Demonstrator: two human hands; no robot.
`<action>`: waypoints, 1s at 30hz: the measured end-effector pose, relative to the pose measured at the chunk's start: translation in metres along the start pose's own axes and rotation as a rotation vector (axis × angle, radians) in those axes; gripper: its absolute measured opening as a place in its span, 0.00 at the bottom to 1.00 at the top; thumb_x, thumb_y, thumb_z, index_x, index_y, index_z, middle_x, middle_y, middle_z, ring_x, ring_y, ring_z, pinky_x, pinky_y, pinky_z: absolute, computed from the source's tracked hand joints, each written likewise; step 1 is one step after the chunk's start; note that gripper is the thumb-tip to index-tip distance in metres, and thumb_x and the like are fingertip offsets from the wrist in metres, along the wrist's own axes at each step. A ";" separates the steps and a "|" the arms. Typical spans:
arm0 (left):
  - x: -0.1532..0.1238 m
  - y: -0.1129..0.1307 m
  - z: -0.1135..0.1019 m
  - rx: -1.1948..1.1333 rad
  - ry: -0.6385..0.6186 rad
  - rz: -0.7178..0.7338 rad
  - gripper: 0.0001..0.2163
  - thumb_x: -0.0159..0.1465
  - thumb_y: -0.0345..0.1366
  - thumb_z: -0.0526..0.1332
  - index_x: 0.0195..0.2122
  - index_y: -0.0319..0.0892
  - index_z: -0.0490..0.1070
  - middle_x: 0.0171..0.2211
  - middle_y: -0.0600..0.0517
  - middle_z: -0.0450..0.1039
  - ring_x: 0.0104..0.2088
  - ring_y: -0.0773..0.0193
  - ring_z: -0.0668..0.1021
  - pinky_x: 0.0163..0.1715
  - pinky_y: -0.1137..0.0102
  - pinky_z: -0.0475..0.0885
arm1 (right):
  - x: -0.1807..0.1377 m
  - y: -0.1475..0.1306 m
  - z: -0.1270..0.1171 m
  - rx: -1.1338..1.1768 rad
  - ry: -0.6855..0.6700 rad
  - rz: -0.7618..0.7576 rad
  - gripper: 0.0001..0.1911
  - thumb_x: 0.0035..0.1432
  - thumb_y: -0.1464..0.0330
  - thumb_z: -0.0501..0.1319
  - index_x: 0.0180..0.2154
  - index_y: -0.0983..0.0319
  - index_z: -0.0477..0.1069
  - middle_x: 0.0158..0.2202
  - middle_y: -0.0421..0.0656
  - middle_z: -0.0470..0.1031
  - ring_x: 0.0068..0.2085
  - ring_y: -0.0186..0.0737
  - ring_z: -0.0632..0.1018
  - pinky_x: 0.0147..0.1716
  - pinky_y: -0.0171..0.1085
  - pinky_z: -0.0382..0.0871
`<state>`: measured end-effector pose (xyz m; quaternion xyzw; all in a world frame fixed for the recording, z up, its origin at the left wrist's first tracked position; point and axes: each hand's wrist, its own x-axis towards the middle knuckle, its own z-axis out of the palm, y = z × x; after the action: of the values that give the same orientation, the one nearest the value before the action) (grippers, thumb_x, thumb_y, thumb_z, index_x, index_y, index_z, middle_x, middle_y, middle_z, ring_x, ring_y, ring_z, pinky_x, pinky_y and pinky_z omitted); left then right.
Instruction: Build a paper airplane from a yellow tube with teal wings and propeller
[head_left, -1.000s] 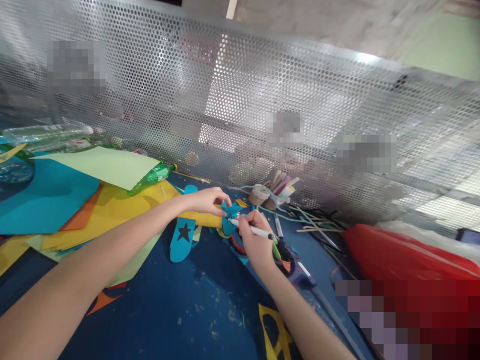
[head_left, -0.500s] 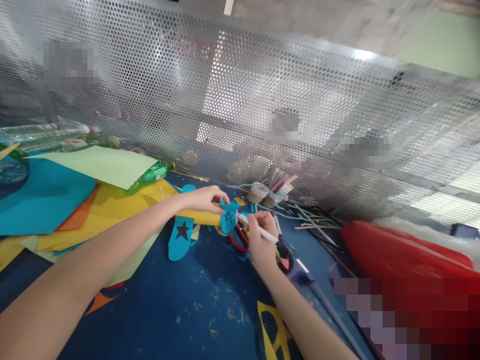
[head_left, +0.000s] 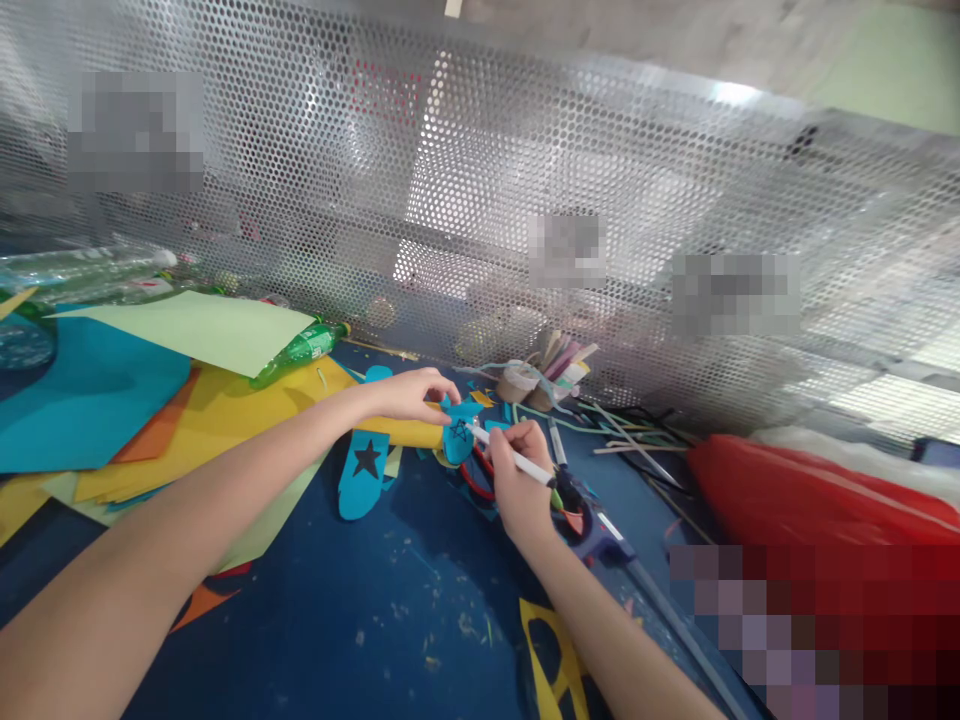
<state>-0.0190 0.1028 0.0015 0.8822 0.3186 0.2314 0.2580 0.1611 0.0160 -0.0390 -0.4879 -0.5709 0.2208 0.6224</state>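
Note:
A paper plane model with a yellow tube body (head_left: 401, 431) lies in front of me. Its near blue wing (head_left: 361, 498) carries a filled black star. At the tube's right end, a blue tail piece (head_left: 454, 452) bears an outlined star. My left hand (head_left: 420, 393) is closed on this tail end, with thumb and fingers pinching around the blue paper. In my right hand (head_left: 521, 485) is a white marker (head_left: 534, 470), tilted so its tip meets the star outline. Red-handled scissors (head_left: 474, 482) lie partly hidden behind my right hand.
Coloured paper sheets (head_left: 217, 420) and a green bottle (head_left: 304, 350) lie left. A blue glue gun (head_left: 604, 535) and red plastic bag (head_left: 780, 510) are right. Yellow cut-out paper (head_left: 551, 655) lies near my right forearm. A perforated metal panel (head_left: 315, 170) stands behind.
The marker tip has moved slightly left onto the star outline, and the right hand's grip has tilted a little. My left hand stays almost still on the plane.

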 end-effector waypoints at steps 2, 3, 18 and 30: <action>0.000 0.000 0.000 -0.003 -0.001 0.002 0.12 0.55 0.38 0.64 0.40 0.45 0.71 0.38 0.52 0.63 0.38 0.64 0.72 0.41 0.69 0.67 | 0.001 0.001 0.000 -0.005 -0.005 0.000 0.12 0.56 0.67 0.57 0.24 0.57 0.55 0.17 0.32 0.60 0.21 0.34 0.62 0.22 0.35 0.56; 0.000 0.000 0.001 -0.007 -0.001 0.004 0.12 0.55 0.38 0.64 0.40 0.45 0.71 0.38 0.53 0.63 0.38 0.64 0.72 0.41 0.69 0.67 | 0.001 0.001 0.000 -0.006 -0.010 0.001 0.12 0.56 0.67 0.57 0.24 0.57 0.55 0.17 0.32 0.60 0.21 0.34 0.62 0.22 0.35 0.56; 0.000 0.001 0.001 -0.033 0.000 -0.001 0.11 0.55 0.39 0.65 0.39 0.44 0.71 0.37 0.53 0.63 0.38 0.64 0.72 0.41 0.69 0.67 | 0.004 0.002 -0.002 -0.012 -0.055 0.009 0.13 0.55 0.66 0.58 0.24 0.58 0.55 0.17 0.32 0.60 0.20 0.33 0.61 0.21 0.34 0.55; 0.000 0.002 0.000 0.004 -0.002 0.003 0.11 0.55 0.39 0.64 0.38 0.45 0.70 0.36 0.53 0.63 0.38 0.65 0.72 0.40 0.70 0.67 | 0.004 0.001 -0.002 -0.011 -0.062 0.006 0.13 0.56 0.66 0.57 0.23 0.57 0.55 0.17 0.33 0.60 0.21 0.33 0.62 0.21 0.34 0.56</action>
<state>-0.0183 0.1011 0.0030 0.8833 0.3176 0.2305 0.2564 0.1644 0.0193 -0.0378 -0.4860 -0.5898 0.2344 0.6009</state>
